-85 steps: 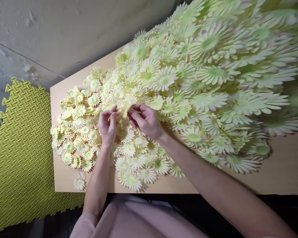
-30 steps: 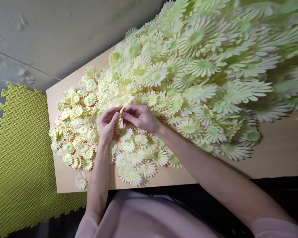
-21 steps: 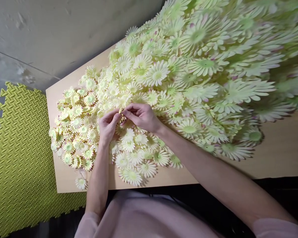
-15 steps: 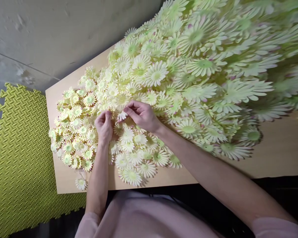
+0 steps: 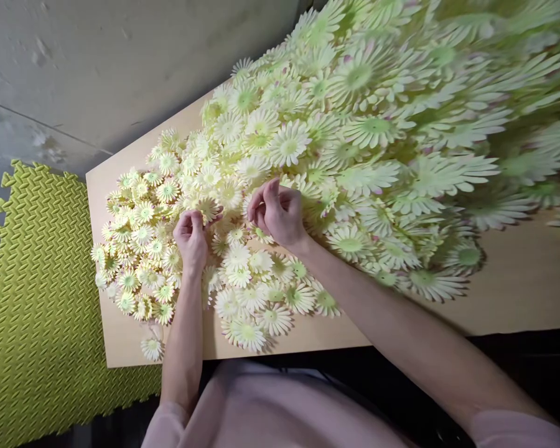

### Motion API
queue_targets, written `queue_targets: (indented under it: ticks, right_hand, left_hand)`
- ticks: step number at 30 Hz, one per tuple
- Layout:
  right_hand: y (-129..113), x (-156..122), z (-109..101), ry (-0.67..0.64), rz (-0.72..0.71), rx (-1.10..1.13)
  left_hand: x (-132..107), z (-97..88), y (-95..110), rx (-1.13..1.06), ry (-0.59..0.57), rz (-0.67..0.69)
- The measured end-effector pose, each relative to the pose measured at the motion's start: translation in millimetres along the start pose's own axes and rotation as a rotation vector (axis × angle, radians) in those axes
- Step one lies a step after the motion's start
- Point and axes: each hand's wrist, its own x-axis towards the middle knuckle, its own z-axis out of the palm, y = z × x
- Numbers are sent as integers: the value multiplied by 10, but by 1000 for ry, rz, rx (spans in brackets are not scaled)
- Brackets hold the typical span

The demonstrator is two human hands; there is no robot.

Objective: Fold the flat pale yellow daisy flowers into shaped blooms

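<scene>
My left hand (image 5: 190, 241) is closed in a pinch on an artificial daisy head (image 5: 209, 210), pale cream with a greenish centre, at the edge of the heap. My right hand (image 5: 279, 213) hovers a little to the right of it, its fingers loosely curled and apart, with nothing visible in them. Just below its fingertips lies another daisy head (image 5: 261, 235). Around both hands spreads a thick heap of similar flower heads (image 5: 289, 144), some with pinkish petal tips. Smaller ones (image 5: 144, 211) crowd together left of my left hand.
The flowers lie on a light wooden tabletop (image 5: 308, 336) and pile high toward the far right. One loose flower (image 5: 152, 348) sits near the front left corner. Yellow-green foam mats (image 5: 42, 286) stand at the left, and a grey wall (image 5: 144, 56) rises behind.
My right hand has drawn back slightly to the right and up, its fingers now curled away from the left hand. The daisy head now shows clearly at my left fingertips.
</scene>
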Motion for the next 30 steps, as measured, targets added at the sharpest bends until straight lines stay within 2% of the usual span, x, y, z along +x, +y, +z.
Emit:
queue_targets:
  ticks: [6, 10, 25, 30]
  right_hand:
    - [4, -58, 8, -296, 30, -85]
    - [22, -81, 20, -386, 22, -118]
    - [102, -63, -6, -361, 124, -70]
    - [62, -67, 11, -346, 152, -59]
  left_hand:
    - [-43, 11, 39, 67, -186, 0]
    - [-47, 34, 98, 87, -228, 31]
    - [-26, 8, 21, 77, -214, 3]
    - [-29, 10, 27, 72, -203, -16]
